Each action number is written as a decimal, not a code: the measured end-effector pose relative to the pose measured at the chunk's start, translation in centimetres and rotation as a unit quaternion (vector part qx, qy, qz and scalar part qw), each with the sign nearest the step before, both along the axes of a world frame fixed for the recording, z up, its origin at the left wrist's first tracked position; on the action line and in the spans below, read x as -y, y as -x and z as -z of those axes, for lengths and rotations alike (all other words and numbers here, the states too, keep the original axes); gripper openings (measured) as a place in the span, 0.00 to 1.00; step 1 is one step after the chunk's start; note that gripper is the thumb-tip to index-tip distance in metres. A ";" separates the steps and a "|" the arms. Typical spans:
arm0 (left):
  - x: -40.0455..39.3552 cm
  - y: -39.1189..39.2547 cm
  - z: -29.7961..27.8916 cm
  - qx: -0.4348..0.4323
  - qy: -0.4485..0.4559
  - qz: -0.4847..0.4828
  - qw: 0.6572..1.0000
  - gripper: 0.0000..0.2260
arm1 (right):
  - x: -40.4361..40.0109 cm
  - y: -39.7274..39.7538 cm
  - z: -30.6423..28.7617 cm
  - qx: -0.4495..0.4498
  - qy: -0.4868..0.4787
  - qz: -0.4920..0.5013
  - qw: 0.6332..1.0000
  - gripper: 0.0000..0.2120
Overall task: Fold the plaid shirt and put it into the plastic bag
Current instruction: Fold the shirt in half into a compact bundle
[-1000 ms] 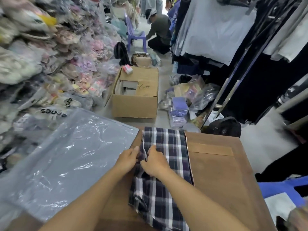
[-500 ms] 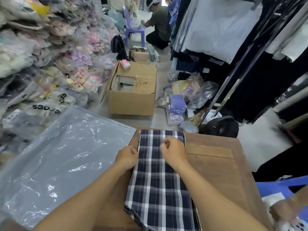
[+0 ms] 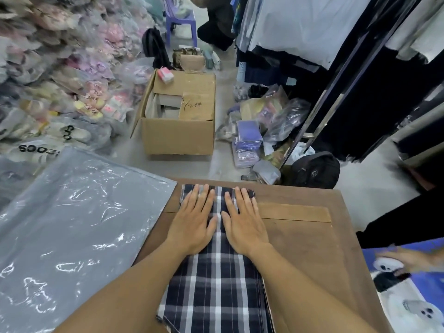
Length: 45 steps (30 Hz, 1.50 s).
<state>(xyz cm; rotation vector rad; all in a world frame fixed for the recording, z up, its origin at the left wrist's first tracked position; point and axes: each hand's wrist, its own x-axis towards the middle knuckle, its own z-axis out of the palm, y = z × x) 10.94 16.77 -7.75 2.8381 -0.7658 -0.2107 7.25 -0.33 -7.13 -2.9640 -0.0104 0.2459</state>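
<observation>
The plaid shirt, dark blue with white stripes, lies folded into a long narrow strip down the middle of a brown cardboard surface. My left hand and my right hand rest flat side by side on the shirt's far end, palms down, fingers spread, holding nothing. The clear plastic bag lies flat to the left of the shirt, its right edge overlapping the cardboard.
An open cardboard box stands on the floor ahead. Bagged goods are piled at the left. Hanging clothes fill a rack at the right. Another person's hand touches blue fabric at the right edge.
My hands went from pinching the shirt's middle fold to lying flat and open on its far end. The shirt now lies smoother and flatter.
</observation>
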 end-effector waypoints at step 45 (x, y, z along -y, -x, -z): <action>0.6 -3.5 -6.9 -0.226 -0.069 -0.137 0.962 0.11 | 8.8 4.5 -7.1 -0.188 -0.193 0.276 0.923 0.16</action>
